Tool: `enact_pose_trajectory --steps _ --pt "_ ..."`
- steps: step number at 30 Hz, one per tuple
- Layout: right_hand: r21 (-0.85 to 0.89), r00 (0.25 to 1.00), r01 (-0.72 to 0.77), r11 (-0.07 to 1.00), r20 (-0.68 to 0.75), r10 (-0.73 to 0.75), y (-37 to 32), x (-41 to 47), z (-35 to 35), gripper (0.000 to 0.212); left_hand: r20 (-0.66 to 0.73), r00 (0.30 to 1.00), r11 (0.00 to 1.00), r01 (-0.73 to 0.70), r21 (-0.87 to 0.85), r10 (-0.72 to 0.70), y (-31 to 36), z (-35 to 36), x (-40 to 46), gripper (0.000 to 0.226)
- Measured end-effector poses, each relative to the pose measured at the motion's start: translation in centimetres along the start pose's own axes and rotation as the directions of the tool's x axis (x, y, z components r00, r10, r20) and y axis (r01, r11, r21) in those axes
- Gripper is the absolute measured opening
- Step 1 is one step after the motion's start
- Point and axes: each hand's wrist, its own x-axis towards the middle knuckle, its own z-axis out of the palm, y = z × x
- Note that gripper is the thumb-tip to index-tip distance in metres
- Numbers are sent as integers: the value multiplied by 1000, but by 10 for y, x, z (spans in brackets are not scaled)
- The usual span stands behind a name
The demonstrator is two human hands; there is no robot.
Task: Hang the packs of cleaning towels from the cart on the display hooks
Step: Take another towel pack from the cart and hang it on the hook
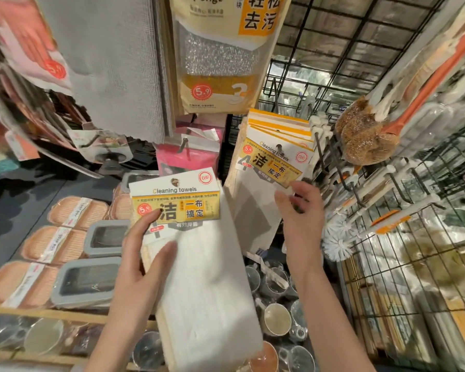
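Cleaning towels pack (199,253): I hold it in my left hand (140,253), low and in front of the display, header card uppermost. My thumb presses the yellow label near the price sticker; my fingers curl round the pack's left edge. My right hand (302,210) is raised beside it, forearm angled upward, fingers loosely bent, fingertips touching the lower corner of the front hung pack (274,159). That pack heads a row on a display hook (279,147). Above hangs a sponge pack (220,49).
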Motion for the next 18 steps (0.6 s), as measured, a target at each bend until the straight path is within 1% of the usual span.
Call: enact_pose_trajectory --steps 2,3,4,5,7,10,16,18 --pt "12 972 -36 999 234 32 -8 -17 4 16 34 999 999 28 -20 -28 1 4 -1 49" --pt "13 944 -49 999 326 42 -11 -24 8 18 46 998 999 32 -24 -31 1 6 -2 51" --pt "19 919 -64 998 391 51 -14 -31 11 22 52 998 999 30 -27 -29 2 9 -3 52" --pt "24 902 -75 997 427 58 -15 -37 13 27 56 998 999 26 -33 -24 2 11 -4 53" --pt "31 901 -73 997 430 53 -15 -45 15 39 61 998 998 17 -55 -14 2 15 -5 57" --pt "57 934 -36 998 357 13 -13 -51 13 48 79 997 996 15 -83 -8 5 22 -5 70" --pt "-8 947 -12 1000 320 14 -14 -51 8 49 118 993 993 22 -118 -8 12 27 -6 76" --pt "4 952 -5 1000 306 4 -15 -50 7 50 111 994 991 33 -131 -18 12 28 -7 78"
